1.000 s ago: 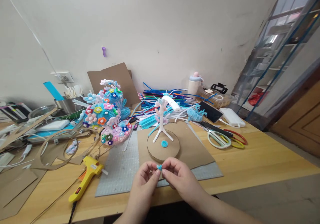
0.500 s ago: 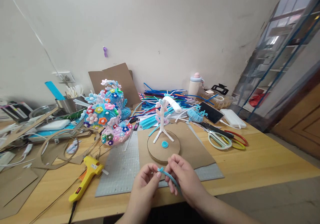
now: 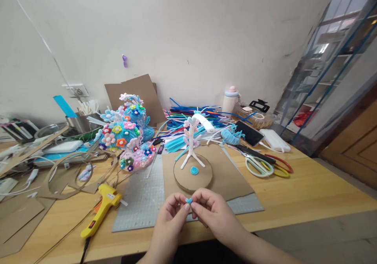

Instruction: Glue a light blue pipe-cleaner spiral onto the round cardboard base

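Between the fingertips of both hands is a light-blue pipe cleaner [image 3: 189, 200], its visible end bent into a small V. My left hand [image 3: 173, 213] pinches it from the left, and my right hand [image 3: 210, 211] pinches it from the right; the rest of its length is hidden by the fingers. Just beyond them lies a round cardboard disc [image 3: 184, 179], with a blue coil [image 3: 194, 170] on top. A white pipe-cleaner stand [image 3: 191, 142] with spread feet and a drooping top rises from the disc, pink and blue petals along its stem.
A yellow glue gun [image 3: 101, 211] lies left on the table, near cardboard rings [image 3: 48, 183]. Flower-covered blue pieces [image 3: 120, 132] stand behind it. Several loose pipe cleaners [image 3: 176, 140] are heaped at the back. Scissors [image 3: 259, 165], a phone [image 3: 249, 132] and a bottle [image 3: 230, 101] are to the right.
Half a second ago my right hand was lifted off the bent end, with a long blue strand showing across it. It has come back left to pinch beside my left hand.
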A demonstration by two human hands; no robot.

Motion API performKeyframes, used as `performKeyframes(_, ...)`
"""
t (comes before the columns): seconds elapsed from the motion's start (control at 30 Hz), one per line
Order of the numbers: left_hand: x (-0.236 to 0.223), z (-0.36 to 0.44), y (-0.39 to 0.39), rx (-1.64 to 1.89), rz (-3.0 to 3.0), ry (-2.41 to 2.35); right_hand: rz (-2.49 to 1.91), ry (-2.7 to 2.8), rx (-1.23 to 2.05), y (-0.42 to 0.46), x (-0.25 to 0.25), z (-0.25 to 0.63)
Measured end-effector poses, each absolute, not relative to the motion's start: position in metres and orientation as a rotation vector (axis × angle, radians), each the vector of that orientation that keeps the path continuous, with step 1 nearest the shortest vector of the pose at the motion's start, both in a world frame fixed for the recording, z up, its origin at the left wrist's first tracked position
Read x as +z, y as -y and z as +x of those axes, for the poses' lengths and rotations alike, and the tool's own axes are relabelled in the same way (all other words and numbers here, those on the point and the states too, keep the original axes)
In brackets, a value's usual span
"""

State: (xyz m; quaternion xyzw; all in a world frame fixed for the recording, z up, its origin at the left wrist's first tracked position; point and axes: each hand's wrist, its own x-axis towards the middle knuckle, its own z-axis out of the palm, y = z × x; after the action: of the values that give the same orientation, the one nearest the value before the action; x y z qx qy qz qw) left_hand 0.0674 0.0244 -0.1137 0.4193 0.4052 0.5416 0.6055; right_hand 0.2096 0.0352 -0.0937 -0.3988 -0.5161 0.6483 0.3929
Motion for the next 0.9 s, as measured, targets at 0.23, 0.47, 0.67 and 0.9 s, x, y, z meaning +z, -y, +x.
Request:
performKeyframes(0.23,-0.106,0.069,-0.021,1.273,1.055,-0.978,-1.009,1.260,1.689,-0.036,-0.094,0.210)
performKeyframes(0.47,-0.104,0.066,-0.017,1.335,1.241,-1.013,-0.955,1.199,1.768,-0.036,-0.094,0.210)
performKeyframes(0.67,-0.106,0.058,-0.014,1.424,1.919,-1.022,-0.981,1.081,1.834,-0.035,-0.095,0.207)
performKeyframes(0.9,-0.111,0.051,-0.014,1.303,2.591,-1.161,-0.905,0.859,2.012,-0.037,-0.095,0.209)
